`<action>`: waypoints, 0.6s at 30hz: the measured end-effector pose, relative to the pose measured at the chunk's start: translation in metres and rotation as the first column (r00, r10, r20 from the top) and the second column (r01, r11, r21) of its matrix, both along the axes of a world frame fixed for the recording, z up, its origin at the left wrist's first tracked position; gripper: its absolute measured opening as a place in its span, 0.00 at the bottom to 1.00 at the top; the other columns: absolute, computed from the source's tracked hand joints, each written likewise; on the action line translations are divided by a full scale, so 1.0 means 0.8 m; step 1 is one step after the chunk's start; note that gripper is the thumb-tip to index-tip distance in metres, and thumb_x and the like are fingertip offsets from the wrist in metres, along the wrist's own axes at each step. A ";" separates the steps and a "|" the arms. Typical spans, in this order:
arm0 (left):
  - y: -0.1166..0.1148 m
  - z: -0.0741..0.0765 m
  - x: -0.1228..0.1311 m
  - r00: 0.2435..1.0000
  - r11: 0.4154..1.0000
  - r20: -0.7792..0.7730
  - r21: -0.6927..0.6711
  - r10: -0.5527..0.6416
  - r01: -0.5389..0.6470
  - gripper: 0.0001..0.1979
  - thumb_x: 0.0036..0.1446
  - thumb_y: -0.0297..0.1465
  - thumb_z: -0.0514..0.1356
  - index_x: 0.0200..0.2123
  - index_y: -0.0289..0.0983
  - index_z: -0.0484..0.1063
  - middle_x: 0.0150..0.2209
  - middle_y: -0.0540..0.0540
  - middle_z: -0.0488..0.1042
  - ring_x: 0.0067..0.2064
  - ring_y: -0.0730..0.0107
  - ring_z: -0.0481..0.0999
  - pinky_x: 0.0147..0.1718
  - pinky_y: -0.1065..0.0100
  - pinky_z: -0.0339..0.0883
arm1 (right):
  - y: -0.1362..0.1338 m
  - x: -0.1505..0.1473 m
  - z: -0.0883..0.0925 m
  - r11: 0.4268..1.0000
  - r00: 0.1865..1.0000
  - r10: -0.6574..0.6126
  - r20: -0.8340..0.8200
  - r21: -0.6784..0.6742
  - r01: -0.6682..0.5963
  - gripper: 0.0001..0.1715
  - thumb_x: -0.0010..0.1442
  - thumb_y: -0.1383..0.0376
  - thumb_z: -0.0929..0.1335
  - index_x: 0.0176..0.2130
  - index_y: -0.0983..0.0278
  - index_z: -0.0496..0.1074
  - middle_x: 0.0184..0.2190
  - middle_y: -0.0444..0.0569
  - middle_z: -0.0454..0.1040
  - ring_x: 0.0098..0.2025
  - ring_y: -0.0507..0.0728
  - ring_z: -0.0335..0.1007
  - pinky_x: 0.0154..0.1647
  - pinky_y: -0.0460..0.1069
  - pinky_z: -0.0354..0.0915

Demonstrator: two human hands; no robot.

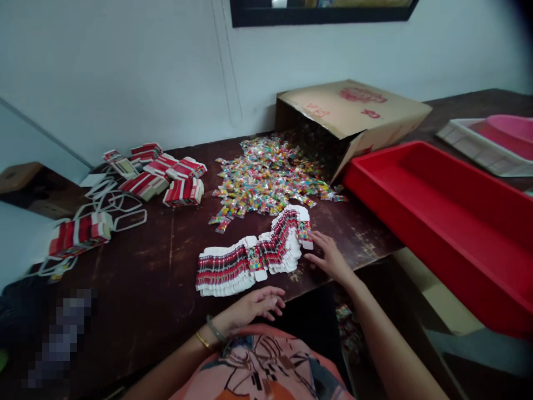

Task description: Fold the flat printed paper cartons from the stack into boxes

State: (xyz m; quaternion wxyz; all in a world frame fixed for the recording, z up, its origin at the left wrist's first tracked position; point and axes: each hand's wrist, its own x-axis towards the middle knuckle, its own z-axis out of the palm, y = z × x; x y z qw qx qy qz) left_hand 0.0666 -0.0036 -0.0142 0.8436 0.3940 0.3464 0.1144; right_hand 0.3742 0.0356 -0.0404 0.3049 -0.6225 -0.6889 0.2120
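Two overlapping rows of flattened small printed cartons, red and white, lie fanned out on the dark table in front of me. The left row (222, 271) and the right row (283, 244) meet at a carton with coloured dots. My right hand (331, 256) is at the right end of the right row, its thumb and fingers apart and its fingertips at the edge of the last carton (305, 232). Nothing is held in it. Close to my body, below the rows, my left hand (262, 304) hovers with loosely bent, parted fingers, also without anything in it.
Behind the rows, small clear-wrapped colourful candies (262, 178) spill from a tipped cardboard box (353, 105). A long red tray (441, 205) juts over the table's right edge. Bundled red-and-white cartons (183, 191) and white straps (131, 219) lie at left.
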 end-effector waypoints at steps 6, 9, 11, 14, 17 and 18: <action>-0.002 0.006 -0.009 0.998 0.998 0.013 -0.033 0.057 -0.056 0.19 0.59 0.39 0.60 0.51 0.37 0.69 0.46 0.40 0.72 0.45 0.64 0.73 0.44 0.64 0.64 | 0.023 -0.020 -0.026 0.983 0.997 -0.063 0.048 0.176 0.053 0.16 0.66 0.60 0.62 0.42 0.61 0.77 0.42 0.55 0.79 0.46 0.61 0.73 0.50 0.59 0.66; 0.000 0.006 -0.012 0.976 0.979 0.146 -0.145 0.162 -0.140 0.24 0.59 0.43 0.57 0.55 0.36 0.67 0.50 0.36 0.72 0.50 0.57 0.73 0.49 0.58 0.63 | -0.024 -0.065 -0.002 0.962 0.997 -0.075 0.010 0.266 0.070 0.15 0.66 0.63 0.61 0.42 0.63 0.75 0.41 0.55 0.78 0.44 0.59 0.71 0.47 0.57 0.66; 0.006 0.005 -0.007 0.928 0.934 0.224 -0.272 0.297 -0.233 0.25 0.59 0.43 0.57 0.56 0.36 0.66 0.51 0.36 0.72 0.52 0.57 0.72 0.51 0.57 0.63 | -0.060 -0.110 0.019 0.928 0.981 0.196 -0.016 0.326 -0.180 0.12 0.65 0.66 0.62 0.42 0.61 0.74 0.40 0.52 0.78 0.44 0.57 0.70 0.47 0.54 0.67; 0.014 0.004 0.004 0.897 0.872 0.124 -0.325 0.424 -0.367 0.22 0.52 0.32 0.63 0.51 0.35 0.70 0.42 0.42 0.78 0.44 0.64 0.76 0.46 0.65 0.65 | -0.097 -0.159 0.044 0.809 0.853 0.521 0.002 0.317 -0.495 0.09 0.63 0.66 0.65 0.43 0.59 0.72 0.39 0.46 0.78 0.46 0.56 0.69 0.55 0.57 0.63; 0.011 0.004 0.011 0.933 0.918 -0.018 -0.174 0.359 -0.357 0.19 0.43 0.26 0.64 0.42 0.31 0.74 0.29 0.46 0.77 0.31 0.68 0.75 0.36 0.68 0.66 | -0.100 -0.162 0.048 0.886 0.922 0.388 0.009 0.273 -0.376 0.12 0.63 0.64 0.66 0.48 0.58 0.71 0.46 0.49 0.76 0.53 0.60 0.65 0.55 0.59 0.63; 0.008 0.005 0.013 0.951 0.942 -0.045 -0.133 0.304 -0.308 0.17 0.41 0.25 0.63 0.39 0.31 0.75 0.26 0.47 0.76 0.28 0.69 0.74 0.33 0.68 0.66 | -0.095 -0.157 0.044 0.918 0.953 0.302 0.016 0.264 -0.296 0.13 0.63 0.64 0.66 0.49 0.58 0.71 0.49 0.50 0.74 0.54 0.61 0.64 0.54 0.59 0.64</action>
